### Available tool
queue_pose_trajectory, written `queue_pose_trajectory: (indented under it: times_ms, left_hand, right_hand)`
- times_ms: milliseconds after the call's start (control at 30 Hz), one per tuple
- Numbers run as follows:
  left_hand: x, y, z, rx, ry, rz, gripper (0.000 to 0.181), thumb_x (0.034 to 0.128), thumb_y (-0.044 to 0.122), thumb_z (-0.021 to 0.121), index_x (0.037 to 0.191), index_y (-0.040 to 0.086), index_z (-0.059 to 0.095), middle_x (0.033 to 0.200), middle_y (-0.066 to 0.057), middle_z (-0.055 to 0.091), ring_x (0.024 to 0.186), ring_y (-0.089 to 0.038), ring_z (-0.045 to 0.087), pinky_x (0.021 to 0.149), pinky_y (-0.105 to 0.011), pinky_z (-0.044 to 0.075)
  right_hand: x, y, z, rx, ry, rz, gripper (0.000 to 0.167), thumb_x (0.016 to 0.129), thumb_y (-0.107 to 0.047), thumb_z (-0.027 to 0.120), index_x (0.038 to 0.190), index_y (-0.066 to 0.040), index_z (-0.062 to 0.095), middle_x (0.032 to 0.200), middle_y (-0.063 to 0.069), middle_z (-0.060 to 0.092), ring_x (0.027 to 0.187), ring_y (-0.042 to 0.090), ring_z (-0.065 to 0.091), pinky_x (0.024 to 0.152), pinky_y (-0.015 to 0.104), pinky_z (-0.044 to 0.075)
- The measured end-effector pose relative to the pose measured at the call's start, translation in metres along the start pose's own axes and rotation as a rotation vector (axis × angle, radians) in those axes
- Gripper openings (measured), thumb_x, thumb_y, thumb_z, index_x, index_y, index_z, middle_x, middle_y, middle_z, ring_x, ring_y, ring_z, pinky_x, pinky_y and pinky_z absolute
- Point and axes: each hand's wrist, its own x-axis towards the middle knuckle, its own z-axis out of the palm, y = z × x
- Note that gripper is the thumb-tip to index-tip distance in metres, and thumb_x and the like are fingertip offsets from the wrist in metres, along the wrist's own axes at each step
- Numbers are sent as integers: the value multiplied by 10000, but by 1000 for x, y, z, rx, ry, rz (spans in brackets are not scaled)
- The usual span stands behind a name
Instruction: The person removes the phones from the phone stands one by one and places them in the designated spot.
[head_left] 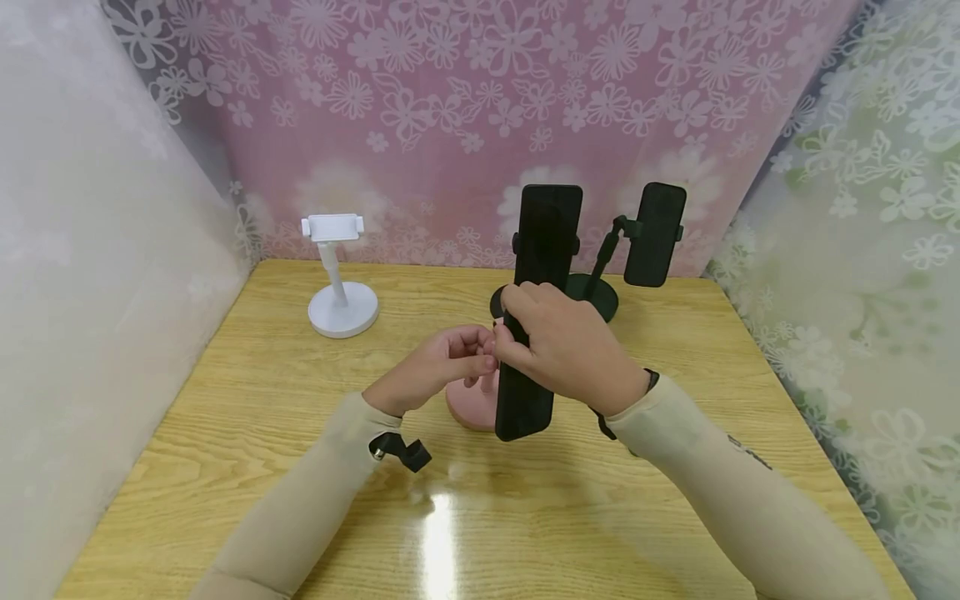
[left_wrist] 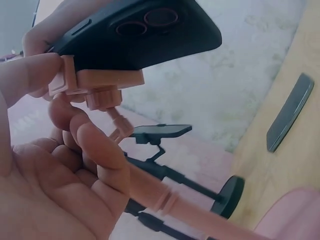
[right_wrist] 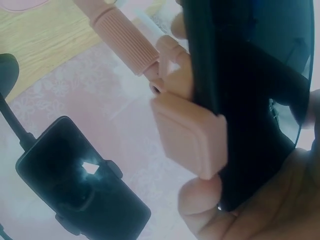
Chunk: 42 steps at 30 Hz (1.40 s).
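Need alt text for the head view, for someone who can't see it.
A right hand holds a black rectangular phone at a pink round-based phone stand, whose clamp the left hand pinches, over a yellowish wood table. Farther back: a phoneless white round-based stand at picture left, two black phones on black stands toward the right.

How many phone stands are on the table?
4: a white stand at back left, a pink stand at the left hand, a black stand at back right, and a second black stand beside it, partly hidden.
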Motion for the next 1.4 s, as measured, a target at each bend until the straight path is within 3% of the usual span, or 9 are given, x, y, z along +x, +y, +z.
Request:
queue_pose_trajectory:
  times_ms: [267, 533, 767, 867, 1067, 1267, 1400]
  left_hand:
    - [-2, 9, -1, 103, 37, -5, 411, 967, 408, 744, 1081, 33, 620, 885, -137, 606, 769, -169, 543, 699, -271, 447]
    - [-1, 17, 1, 236, 70, 12, 184, 1019, 213, 687, 1089, 54, 625, 901, -139, 616, 817, -210, 575, 758, -299, 485]
    - [0, 18, 7, 442, 105, 137, 334, 1002, 145, 695, 1321, 147, 594, 1181, -12, 645, 1032, -190, 647, 792, -345, 574]
    - [-1, 18, 9, 478, 108, 163, 329, 999, 152, 700, 1319, 168, 625, 1184, 19, 664, 1040, -168, 657, 807, -366, 577]
    - [-6, 20, 9, 509, 151, 169, 210, 994, 183, 709, 1198, 215, 666, 1129, 66, 675, 1010, -143, 664, 793, -370, 582]
    - [-6, 22, 9, 537, 155, 172, 190, 972, 184, 747, 1135, 207, 652, 1120, 51, 659, 982, -145, 659, 768, -365, 588]
    - [-6, 22, 10, 543, 172, 172, 200, 965, 187, 764, 1131, 195, 653, 1127, 48, 663, 967, -137, 654, 763, -357, 582]
  right_hand:
    - [-2, 2, 5, -5, 25, -8, 183, 1007, -306, 494, 927, -142, 501, 797, -22, 445, 696, 165, 423, 476, 292, 369]
    - [-3, 3, 4, -37, 51, -24, 179, 998, -299, 488, 942, -130, 508, 793, -19, 445, 667, 163, 415, 449, 288, 348]
    - [-4, 6, 6, -55, 83, -59, 175, 976, -280, 504, 909, -118, 503, 783, -8, 456, 667, 166, 425, 462, 279, 363]
    - [-5, 7, 7, -45, 95, -65, 189, 981, -289, 512, 906, -115, 512, 786, -9, 465, 681, 170, 432, 475, 284, 373]
    - [-9, 9, 5, 44, 151, -60, 178, 974, -260, 510, 971, -89, 558, 808, 3, 503, 711, 163, 448, 506, 290, 404]
    - [-18, 16, 9, 176, 294, -95, 185, 919, -209, 487, 981, -46, 550, 796, 40, 485, 668, 143, 432, 528, 303, 402]
    - [-20, 20, 10, 304, 406, -163, 178, 897, -177, 484, 976, -24, 528, 843, 76, 502, 736, 162, 470, 615, 317, 419]
